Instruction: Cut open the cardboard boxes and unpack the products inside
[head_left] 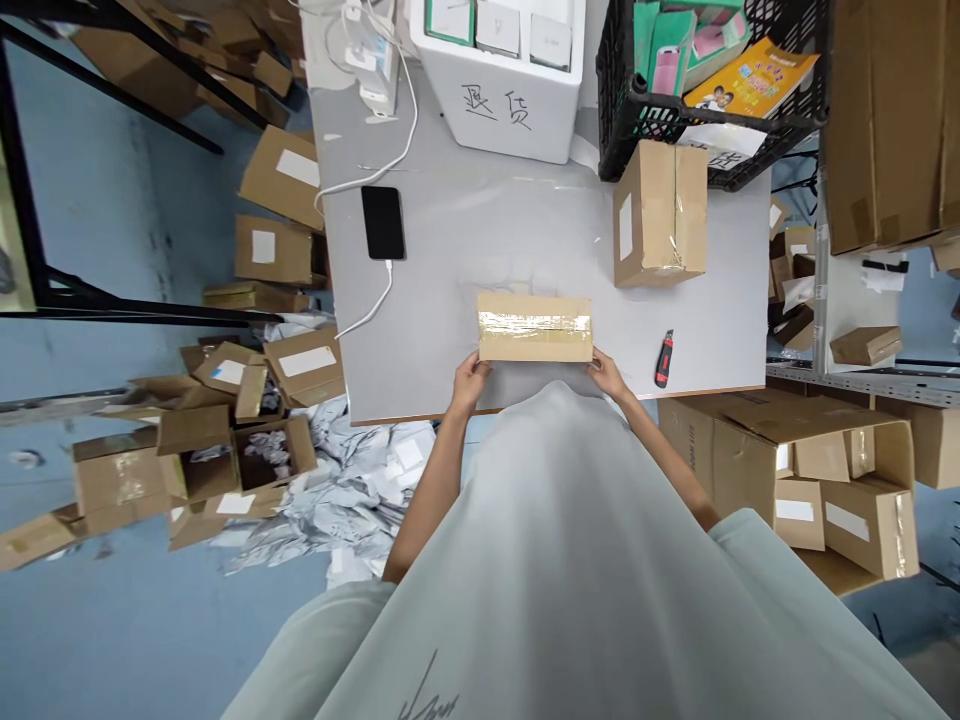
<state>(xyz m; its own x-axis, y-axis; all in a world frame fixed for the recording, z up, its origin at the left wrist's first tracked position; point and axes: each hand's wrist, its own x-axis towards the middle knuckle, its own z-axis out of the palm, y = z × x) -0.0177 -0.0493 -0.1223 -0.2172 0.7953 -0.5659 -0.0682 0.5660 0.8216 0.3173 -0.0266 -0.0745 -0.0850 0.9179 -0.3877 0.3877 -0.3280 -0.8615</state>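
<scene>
A small oblong cardboard box (pixel 535 328) lies near the front of the grey table (pixel 480 230), a strip of shiny clear tape running along its top. My left hand (pixel 471 380) grips its lower left corner, fingers curled against the side. At the opposite end, my right hand (pixel 606 374) pinches the lower right corner. Both thumbs are partly hidden by the box edge. To the right of my right hand lies a red and black utility knife (pixel 664 359). Behind it stands a larger taped carton (pixel 661 214) with a white label.
A phone (pixel 383 223) with a white cable lies at left. A white foam bin (pixel 499 110) and a black crate (pixel 622 120) stand at the back. Cartons (pixel 202 430) and crumpled grey bags (pixel 330 500) cover the floor at left; an open large carton (pixel 720 460) stands at right.
</scene>
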